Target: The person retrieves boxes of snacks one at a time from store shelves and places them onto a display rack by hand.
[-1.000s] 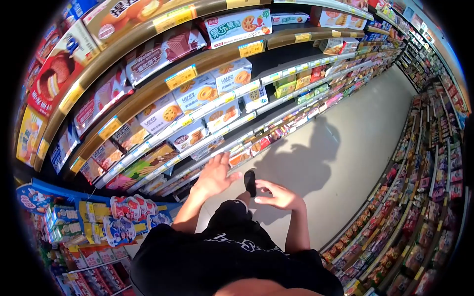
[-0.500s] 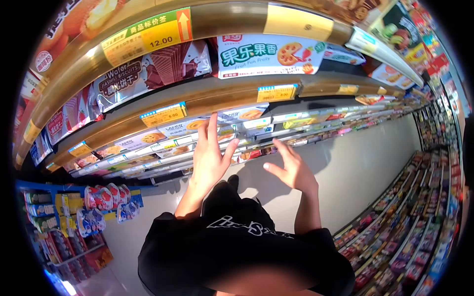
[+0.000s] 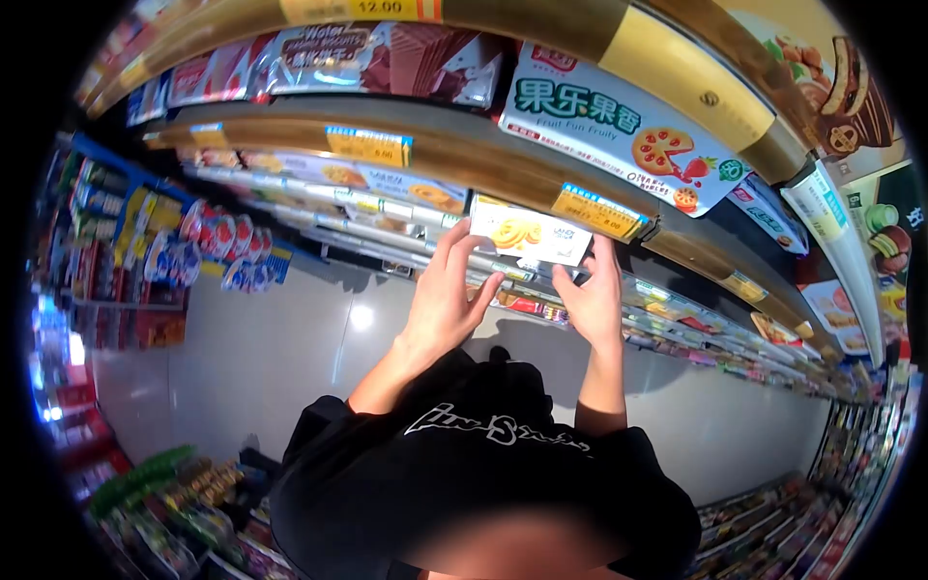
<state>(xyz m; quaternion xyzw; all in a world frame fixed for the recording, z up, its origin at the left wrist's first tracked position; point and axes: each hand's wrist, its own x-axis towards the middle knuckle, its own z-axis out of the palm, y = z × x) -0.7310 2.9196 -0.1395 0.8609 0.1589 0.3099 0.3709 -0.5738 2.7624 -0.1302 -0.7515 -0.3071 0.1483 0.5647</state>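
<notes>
A white cookie box (image 3: pixel 529 232) with yellow round cookies sits at the shelf front, under a brown shelf edge. My left hand (image 3: pixel 452 290) is at its left end, fingers curved and apart from the thumb. At the right end is my right hand (image 3: pixel 590 290), its fingertips up beside the box and its thumb below. Whether either hand presses on the box cannot be made out. Above, a white and green biscuit pack (image 3: pixel 609 130) lies right of a brown wafer pack (image 3: pixel 377 63).
Brown shelf edges (image 3: pixel 464 159) with yellow price tags curve over my hands. A blue display rack (image 3: pixel 126 179) with hanging packs stands at the left. Grey floor (image 3: pixel 261 348) shows behind my arms, and stocked shelves (image 3: pixel 773 532) are at the lower right.
The view has swung round and closer to the shelf. Both hands have moved up to the shelf, one at each end of the white cookie box, from hanging apart in front of it.
</notes>
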